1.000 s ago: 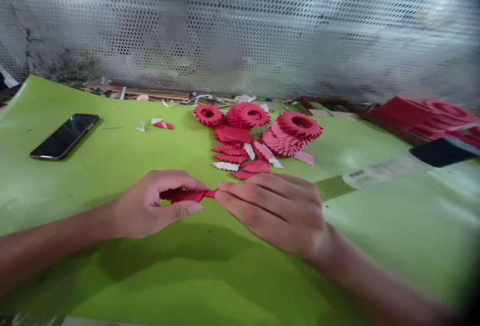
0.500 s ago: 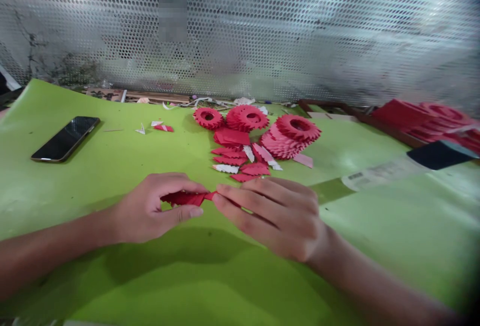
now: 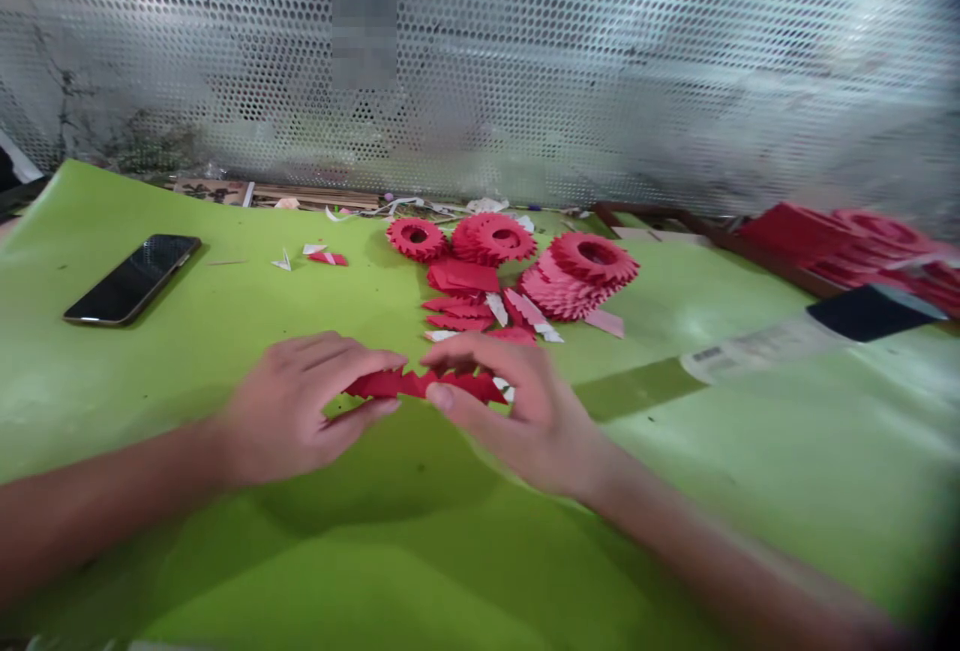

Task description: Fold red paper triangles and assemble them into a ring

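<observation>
The left hand [image 3: 300, 411] and the right hand [image 3: 525, 421] both pinch one red paper strip [image 3: 420, 386], thumb below and fingers above, low over the green table [image 3: 187, 361]. Just behind it lie loose folded pieces [image 3: 469, 316], then red paper rings [image 3: 581, 271]. A phone [image 3: 131, 278] lies well apart at the left. The right fingers hide the right end of the strip. A second ago that hand lay flat; now it is curled, and more of the strip shows.

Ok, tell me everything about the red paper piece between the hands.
The red paper piece is a long, narrow strip of folded paper, its upper edge jagged with small points. It lies roughly level, low over the green table. The left hand pinches its left end, the right hand its right end; fingers hide both ends.
</observation>
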The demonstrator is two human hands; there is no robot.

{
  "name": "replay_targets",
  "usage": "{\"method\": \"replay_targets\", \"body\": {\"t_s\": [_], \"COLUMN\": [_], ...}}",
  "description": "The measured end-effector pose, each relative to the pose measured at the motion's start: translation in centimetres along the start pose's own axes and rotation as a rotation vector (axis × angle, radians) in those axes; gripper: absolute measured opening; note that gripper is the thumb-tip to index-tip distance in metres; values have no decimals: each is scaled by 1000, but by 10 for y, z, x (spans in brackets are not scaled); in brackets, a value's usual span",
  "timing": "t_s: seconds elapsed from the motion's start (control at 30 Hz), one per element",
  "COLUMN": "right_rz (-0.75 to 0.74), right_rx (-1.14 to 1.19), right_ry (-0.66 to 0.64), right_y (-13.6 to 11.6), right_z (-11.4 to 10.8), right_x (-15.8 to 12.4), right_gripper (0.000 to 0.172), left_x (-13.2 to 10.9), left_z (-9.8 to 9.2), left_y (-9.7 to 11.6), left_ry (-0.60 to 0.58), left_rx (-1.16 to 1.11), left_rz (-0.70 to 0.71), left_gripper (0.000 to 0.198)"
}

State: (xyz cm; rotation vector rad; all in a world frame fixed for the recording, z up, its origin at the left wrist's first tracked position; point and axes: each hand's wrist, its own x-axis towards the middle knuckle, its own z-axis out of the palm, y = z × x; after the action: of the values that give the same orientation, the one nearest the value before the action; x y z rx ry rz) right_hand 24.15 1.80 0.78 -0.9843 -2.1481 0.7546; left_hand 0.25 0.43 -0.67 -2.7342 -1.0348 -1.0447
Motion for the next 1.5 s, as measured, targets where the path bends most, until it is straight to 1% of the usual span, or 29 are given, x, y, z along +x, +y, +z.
{"method": "replay_targets", "body": {"t_s": [0.07,0.13,0.2,0.23,0.27,0.33,0.37,0.43,0.47,0.53,0.63,0.77,0.9,1.03,1.13,1.2,1.37,1.5], "right_rz": [167,258,265,230,168,-30,-151,-381,-484,-629,-741,-799,-807,-821,-857,-858,-863,-871], "right_rx": [98,153,142,113,73,-31,-94,-225,-281,-366,-443,-448,-433,-413,-404,-426,-497,-505], "right_ry": [-124,-181,-181,-159,-124,-8,58,163,200,231,250,255,259,256,254,231,177,181], "right_y": [-1,-1,0,1,2,4,4,2,1,-3,-8,-12,-10,-5,-2,-2,-2,1], "right_z": [0,0,-1,-3,-5,-10,-13,-18,-19,-20,-19,-17,-16,-14,-15,-17,-21,-21], "right_x": [1,2,3,4,5,6,6,6,5,4,2,0,1,1,0,-2,-7,-6], "right_gripper": [31,32,30,26,21,10,8,9,10,11,10,10,9,8,13,18,19,21], "left_x": [0,-1,-1,0,0,3,4,7,7,8,8,8,8,9,8,7,4,3], "left_z": [1,2,2,1,-1,-5,-7,-11,-12,-14,-14,-13,-13,-13,-12,-11,-7,-4], "left_y": [1,1,0,0,-1,-2,-2,-3,-3,-2,0,3,3,3,3,3,2,1], "left_ry": [-10,-23,-57,-75,-95,-149,-178,-251,-288,-335,-370,-385,-379,-401,-396,-376,-349,-329], "left_rx": [26,42,23,-13,-71,-265,-392,-660,-782,-960,-1089,-1154,-1169,-1184,-1195,-1190,-1168,-1167], "left_rz": [45,85,64,24,-37,-223,-331,-525,-591,-646,-656,-679,-698,-705,-708,-712,-726,-741], "left_gripper": [31,31,29,28,27,26,26,29,30,30,28,30,29,26,27,28,33,33]}}
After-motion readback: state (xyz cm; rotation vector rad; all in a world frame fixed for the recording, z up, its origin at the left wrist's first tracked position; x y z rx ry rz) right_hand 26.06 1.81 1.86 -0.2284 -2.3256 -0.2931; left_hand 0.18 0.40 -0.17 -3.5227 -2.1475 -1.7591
